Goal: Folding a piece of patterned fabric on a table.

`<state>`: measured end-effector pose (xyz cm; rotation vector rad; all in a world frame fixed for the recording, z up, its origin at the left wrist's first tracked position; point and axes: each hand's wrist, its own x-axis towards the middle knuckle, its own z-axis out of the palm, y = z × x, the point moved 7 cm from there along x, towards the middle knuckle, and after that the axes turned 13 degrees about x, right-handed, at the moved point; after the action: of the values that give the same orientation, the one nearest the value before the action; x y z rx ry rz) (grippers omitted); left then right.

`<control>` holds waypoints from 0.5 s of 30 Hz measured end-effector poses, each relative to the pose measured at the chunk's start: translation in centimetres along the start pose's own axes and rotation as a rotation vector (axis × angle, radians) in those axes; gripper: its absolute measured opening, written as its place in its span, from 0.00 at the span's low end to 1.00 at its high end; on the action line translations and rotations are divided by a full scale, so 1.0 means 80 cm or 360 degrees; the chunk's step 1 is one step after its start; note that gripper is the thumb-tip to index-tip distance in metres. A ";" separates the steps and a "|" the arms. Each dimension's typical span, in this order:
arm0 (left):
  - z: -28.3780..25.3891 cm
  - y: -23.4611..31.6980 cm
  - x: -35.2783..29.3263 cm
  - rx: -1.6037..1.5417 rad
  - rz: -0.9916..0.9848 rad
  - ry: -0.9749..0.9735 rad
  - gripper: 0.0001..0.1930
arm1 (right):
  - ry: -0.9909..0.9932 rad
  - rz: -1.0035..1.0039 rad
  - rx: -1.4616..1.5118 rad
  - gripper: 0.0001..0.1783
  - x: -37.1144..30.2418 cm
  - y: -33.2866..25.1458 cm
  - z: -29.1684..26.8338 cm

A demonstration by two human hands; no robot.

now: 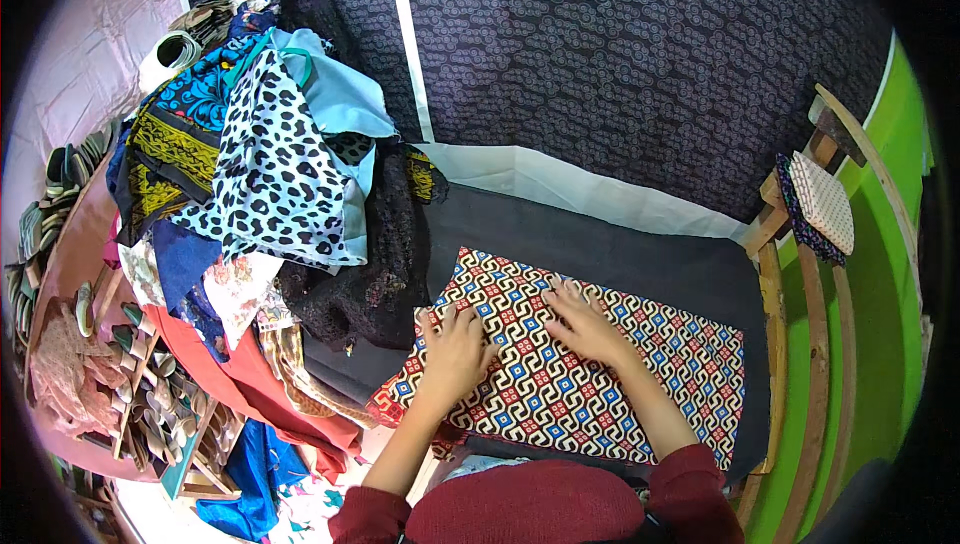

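The patterned cloth (545,394), covered in interlocking red, white, black and blue shapes, lay across the black-topped desk (610,244) just in front of the person's body. Both hands rested palm down on it with nothing gripped, the left hand (456,349) near its left edge with fingers parted, and the right hand (585,329) to the right near its far edge, fingers likewise spread. A heaped pile of fabrics, topped by a black-spotted white cloth (275,164), sat to the left.

Left hand (457,352) and right hand (592,329) — both palm-down, fingers (563,303) apart — forearms (408,444) aslant inward.
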<state>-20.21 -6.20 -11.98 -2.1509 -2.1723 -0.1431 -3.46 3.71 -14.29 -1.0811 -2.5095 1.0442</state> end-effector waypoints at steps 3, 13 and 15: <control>-0.001 0.060 0.063 -0.0100 0.0505 0.0310 0.22 | 0.0001 -0.0075 -0.0145 0.33 -0.025 -0.012 0.024; 0.089 0.058 0.099 -0.0306 0.0562 0.0013 0.24 | 0.0345 0.0621 -0.0155 0.27 -0.184 0.178 -0.060; 0.080 0.053 0.115 -0.0416 0.0522 -0.0045 0.20 | 0.0574 0.0829 -0.0159 0.27 -0.226 0.197 -0.103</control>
<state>-16.04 3.77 -17.15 -2.6298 -1.8671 -0.3939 21.63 2.82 -17.73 -1.8304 -2.0560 0.7415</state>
